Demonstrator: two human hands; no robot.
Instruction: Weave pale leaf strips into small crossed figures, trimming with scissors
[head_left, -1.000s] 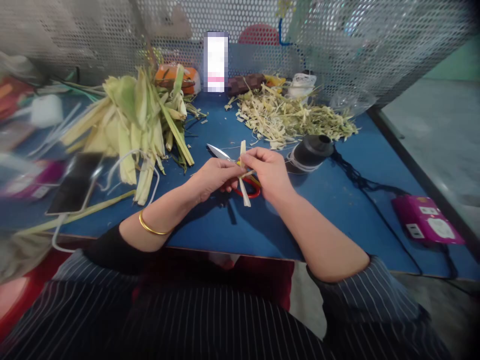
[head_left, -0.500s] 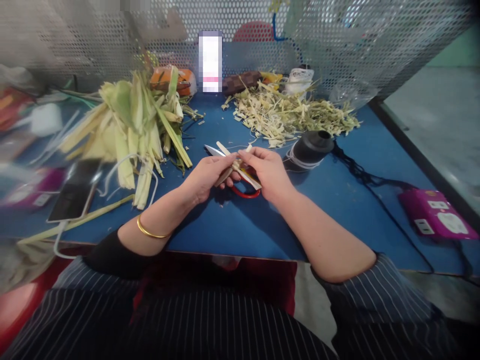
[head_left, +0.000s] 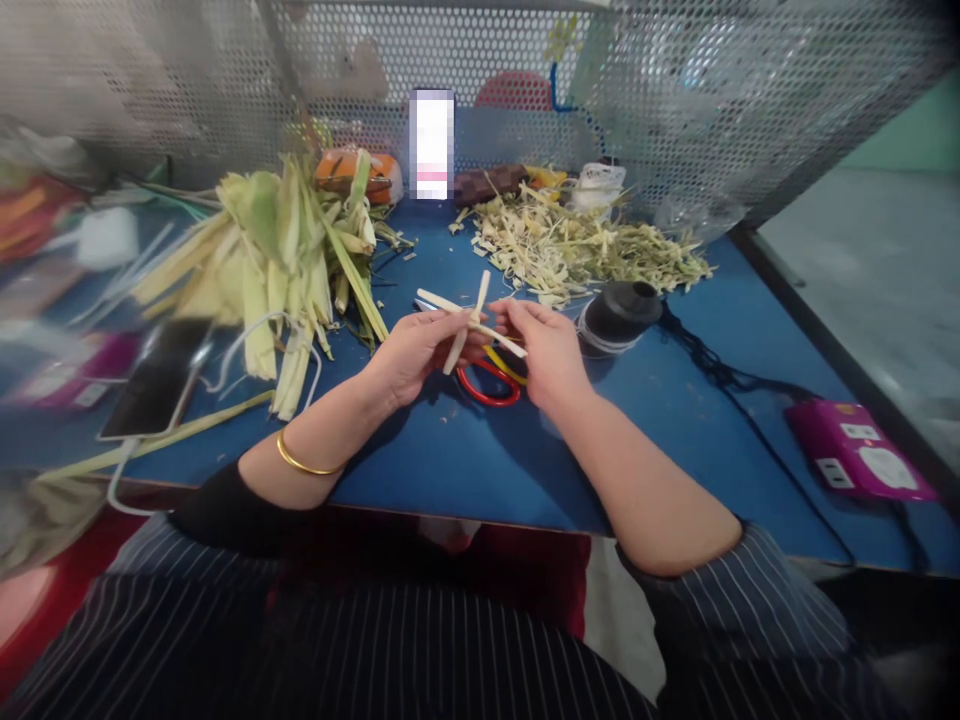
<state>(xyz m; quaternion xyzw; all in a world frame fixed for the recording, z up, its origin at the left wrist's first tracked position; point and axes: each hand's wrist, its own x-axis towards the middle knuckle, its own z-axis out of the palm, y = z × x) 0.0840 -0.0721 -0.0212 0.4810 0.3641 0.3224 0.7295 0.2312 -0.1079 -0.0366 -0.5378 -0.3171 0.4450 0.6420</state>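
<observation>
My left hand [head_left: 420,355] pinches two pale corn husk strips [head_left: 484,292] that cross each other in an X shape at the fingertips. Close beside the crossing, my right hand [head_left: 546,350] is closed at the fingertips on a thin thread, which is faint and hard to trace. Beneath both hands lie scissors with red and yellow handles [head_left: 487,398], their blades partly covered by the left hand. Right of my right hand, a black cone spool [head_left: 621,308] carries pale thread wound around it.
Corn husks [head_left: 262,230] are heaped at left, with a phone [head_left: 154,385] and white cable nearby. Husk scraps [head_left: 555,250] cover the back right. A phone with a lit screen [head_left: 432,145] stands against the perforated screen. A purple box [head_left: 859,455] sits at right by black cords.
The crossed strips have turned and now show more openly above the fingers. My right hand has drawn slightly away from my left. The view has shifted slightly.
</observation>
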